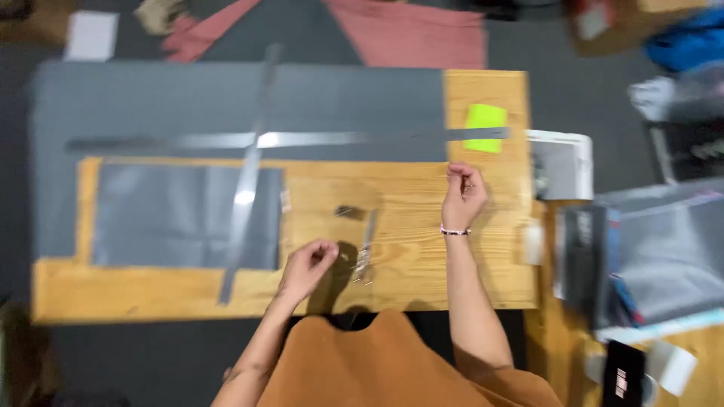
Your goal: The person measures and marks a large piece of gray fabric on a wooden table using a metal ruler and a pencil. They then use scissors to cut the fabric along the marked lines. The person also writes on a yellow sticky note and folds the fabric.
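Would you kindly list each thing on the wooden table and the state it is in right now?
Left hand: raised over the table, fingers pinched; what it holds is too blurred to tell.
Right hand: raised, fingertips pinched together.
Scissors: lying flat, untouched.
Long metal ruler: lying flat across the grey fabric.
Second metal ruler: lying crosswise over the first.
Yellow-green note: flat, partly under the ruler.

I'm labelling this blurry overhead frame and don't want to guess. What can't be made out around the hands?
Head view, all motion-blurred:
- Left hand: fingers pinched together; anything in its grip is too small and blurred to tell.
- Right hand: fingertips closed; whether they pinch something is unclear.
- Small metal tool, perhaps scissors, on the wooden table: shape smeared by blur.
- Small dark object: kind unreadable.
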